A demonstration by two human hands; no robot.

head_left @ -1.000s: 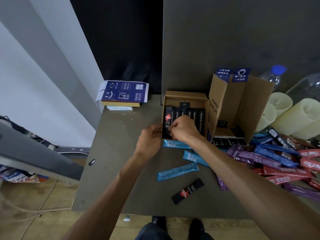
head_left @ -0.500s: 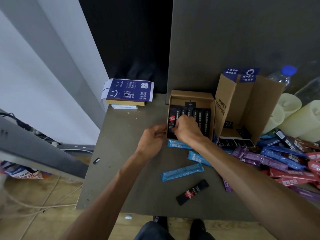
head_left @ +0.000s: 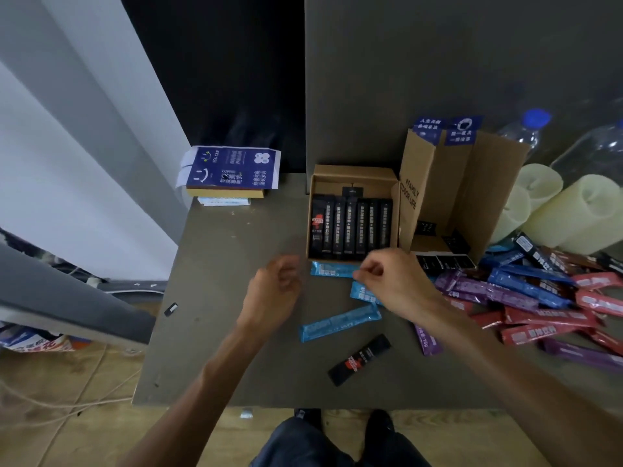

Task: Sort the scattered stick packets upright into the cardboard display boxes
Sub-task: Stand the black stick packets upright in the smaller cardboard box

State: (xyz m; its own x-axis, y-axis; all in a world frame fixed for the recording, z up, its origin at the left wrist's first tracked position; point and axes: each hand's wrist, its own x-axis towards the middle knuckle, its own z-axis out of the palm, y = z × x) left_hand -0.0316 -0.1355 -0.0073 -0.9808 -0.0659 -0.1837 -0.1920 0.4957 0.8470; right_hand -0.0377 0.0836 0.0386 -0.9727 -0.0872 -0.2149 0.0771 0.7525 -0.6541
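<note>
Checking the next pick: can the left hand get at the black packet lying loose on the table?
Probably yes. The left hand holds nothing, and the black packet lies alone on the bare table, nearer the person; only a flat blue packet lies between them.

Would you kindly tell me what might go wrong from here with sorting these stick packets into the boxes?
1. The loose black packet lies near the table's front edge; a careless sweep might knock it off.
2. The small box looks full across; forcing another packet in may buckle the row.
3. The mixed pile overlaps, so colours could get missorted.
</note>
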